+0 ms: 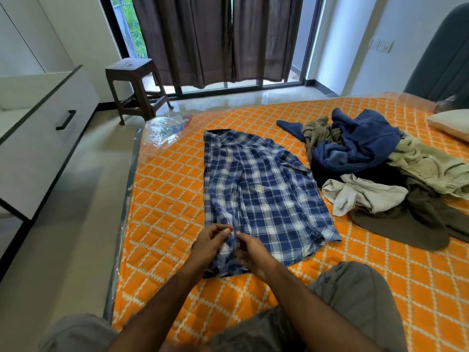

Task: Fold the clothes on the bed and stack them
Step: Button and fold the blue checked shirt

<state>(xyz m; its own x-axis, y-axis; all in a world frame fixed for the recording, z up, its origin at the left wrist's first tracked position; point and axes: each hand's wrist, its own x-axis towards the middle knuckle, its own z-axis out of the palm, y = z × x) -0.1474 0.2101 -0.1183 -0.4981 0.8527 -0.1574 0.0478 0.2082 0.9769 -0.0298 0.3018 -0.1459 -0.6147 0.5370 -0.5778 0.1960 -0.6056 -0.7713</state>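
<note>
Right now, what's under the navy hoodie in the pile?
Under the navy hoodie: olive clothes, a dark garment, a grey one beside. Anything deeper is covered.

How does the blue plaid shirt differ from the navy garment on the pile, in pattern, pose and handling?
The blue plaid shirt is checked blue and white; the navy garment is plain dark blue. The plaid shirt lies spread nearly flat on its own; the navy garment sits crumpled on top of the heap. The left hand and right hand pinch the plaid shirt's near hem; no hand touches the navy garment. Both are on the orange quilt, not yet folded.
</note>
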